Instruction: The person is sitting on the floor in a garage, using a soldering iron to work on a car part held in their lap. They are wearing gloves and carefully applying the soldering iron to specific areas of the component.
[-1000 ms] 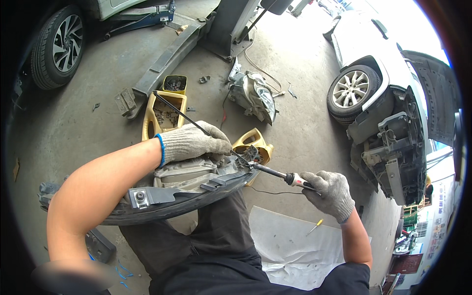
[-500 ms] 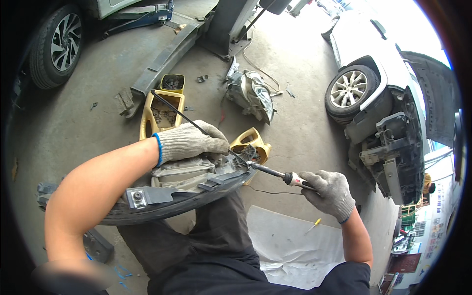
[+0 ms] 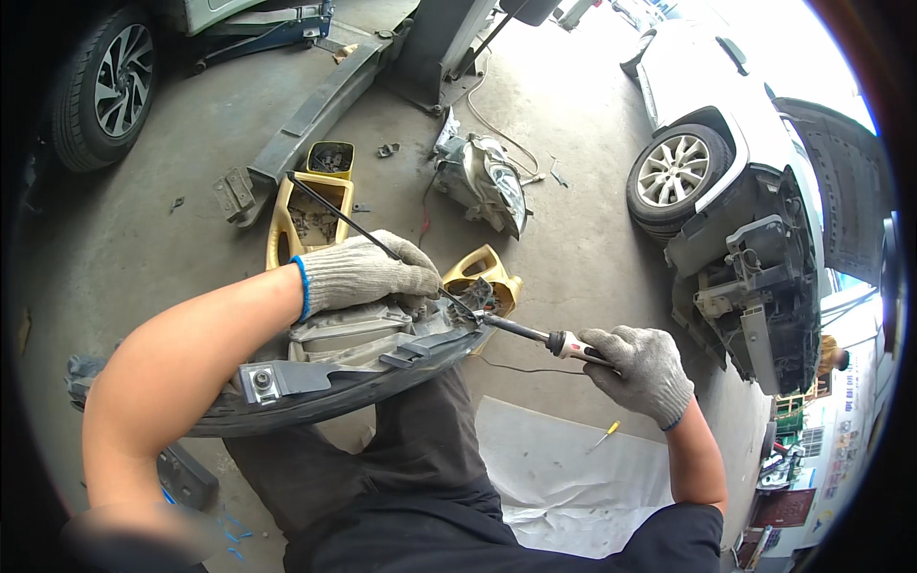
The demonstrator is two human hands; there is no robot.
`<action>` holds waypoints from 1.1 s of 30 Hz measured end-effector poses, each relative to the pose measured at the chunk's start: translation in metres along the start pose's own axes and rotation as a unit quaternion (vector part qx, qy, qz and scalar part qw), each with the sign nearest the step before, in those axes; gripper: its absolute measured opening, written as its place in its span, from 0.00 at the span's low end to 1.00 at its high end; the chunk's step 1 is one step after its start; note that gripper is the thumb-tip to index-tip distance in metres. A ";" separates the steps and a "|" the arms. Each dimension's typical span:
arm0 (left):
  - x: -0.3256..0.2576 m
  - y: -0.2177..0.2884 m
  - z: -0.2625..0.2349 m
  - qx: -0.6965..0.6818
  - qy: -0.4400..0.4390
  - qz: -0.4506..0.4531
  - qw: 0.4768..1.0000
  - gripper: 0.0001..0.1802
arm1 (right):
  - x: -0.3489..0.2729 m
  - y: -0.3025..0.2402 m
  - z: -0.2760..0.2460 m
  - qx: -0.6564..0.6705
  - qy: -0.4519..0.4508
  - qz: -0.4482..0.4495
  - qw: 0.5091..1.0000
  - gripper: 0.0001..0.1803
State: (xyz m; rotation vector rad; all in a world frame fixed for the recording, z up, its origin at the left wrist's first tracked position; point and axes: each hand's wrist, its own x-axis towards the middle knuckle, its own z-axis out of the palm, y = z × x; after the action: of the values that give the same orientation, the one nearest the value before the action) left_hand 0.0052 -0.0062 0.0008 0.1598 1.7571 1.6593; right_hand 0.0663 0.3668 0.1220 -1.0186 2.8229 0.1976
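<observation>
A car headlight (image 3: 349, 334) with a long dark curved edge lies across my lap. My left hand (image 3: 373, 272), in a knitted glove with a blue cuff, is closed around a long thin black plastic strip (image 3: 325, 203) above the headlight. The strip's near end meets the headlight's right corner. In my gloved right hand (image 3: 642, 372) is a soldering iron (image 3: 521, 330) with a white and black handle. Its tip reaches the same corner, beside the strip's end; the exact contact is too small to make out. A thin dark cord hangs below the iron.
Beyond my knees stand cut-open yellow jugs (image 3: 279, 224) with small parts, and a small yellow tub (image 3: 330, 158). Another headlight (image 3: 485, 186) lies on the floor. A white sheet (image 3: 564, 468) bears a yellow screwdriver (image 3: 606, 435). A white car (image 3: 712, 91) with its front stripped stands right.
Hardly anything differs. The whole view has shifted slightly, while both hands keep their holds and the iron's tip stays at the headlight's corner.
</observation>
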 end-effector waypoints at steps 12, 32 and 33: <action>0.001 0.001 0.001 0.017 0.000 0.005 1.000 0.17 | 0.002 0.000 -0.007 -0.006 -0.013 -0.001 1.000 0.23; 0.002 0.000 -0.001 0.007 -0.009 0.003 1.000 0.17 | 0.000 0.003 -0.003 0.010 -0.015 -0.002 1.000 0.22; 0.002 -0.001 -0.002 0.012 -0.009 0.005 1.000 0.17 | 0.000 0.003 -0.003 0.015 -0.016 0.000 1.000 0.21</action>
State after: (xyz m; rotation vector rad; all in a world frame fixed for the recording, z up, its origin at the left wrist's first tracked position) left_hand 0.0031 -0.0066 -0.0006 0.1949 1.7652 1.6408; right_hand 0.0640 0.3688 0.1255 -0.9996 2.7880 0.1683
